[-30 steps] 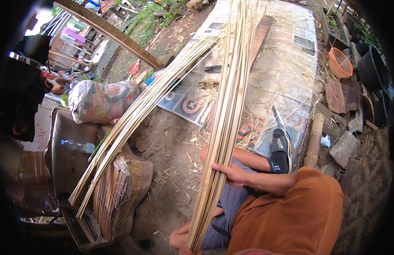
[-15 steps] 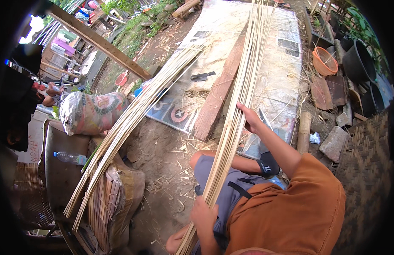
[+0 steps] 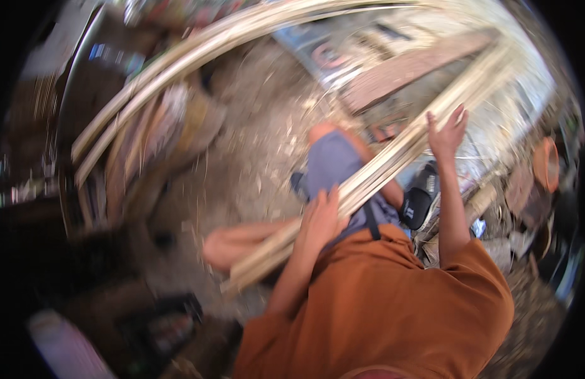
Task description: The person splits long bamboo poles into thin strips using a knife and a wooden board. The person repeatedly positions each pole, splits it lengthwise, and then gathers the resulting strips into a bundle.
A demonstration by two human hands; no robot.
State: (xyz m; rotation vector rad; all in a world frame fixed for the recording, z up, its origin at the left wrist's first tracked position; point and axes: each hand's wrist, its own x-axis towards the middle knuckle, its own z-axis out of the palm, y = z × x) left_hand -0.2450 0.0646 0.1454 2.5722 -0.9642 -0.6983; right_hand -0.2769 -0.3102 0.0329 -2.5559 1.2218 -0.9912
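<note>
A long bundle of pale split bamboo strips (image 3: 387,165) slants across my lap, from the far right down to its near end at lower left. My left hand (image 3: 324,220) is closed round the bundle near that end. Further along, my right hand (image 3: 447,134) lies against the bundle's right side, its fingers spread and not wrapped round the strips. Motion blurs much of the picture, so single strips are hard to make out at the far end.
A second bunch of strips (image 3: 198,55) rests at left over a stack of wood pieces (image 3: 138,136). Ahead, a reddish-brown plank (image 3: 409,71) lies on a printed sheet (image 3: 532,85) littered with shavings. An orange basket (image 3: 545,164) stands at right.
The view has swung, and the bundle now lies more slantwise, with its near end in sight at lower left. My right hand's fingers have opened from round the strips.
</note>
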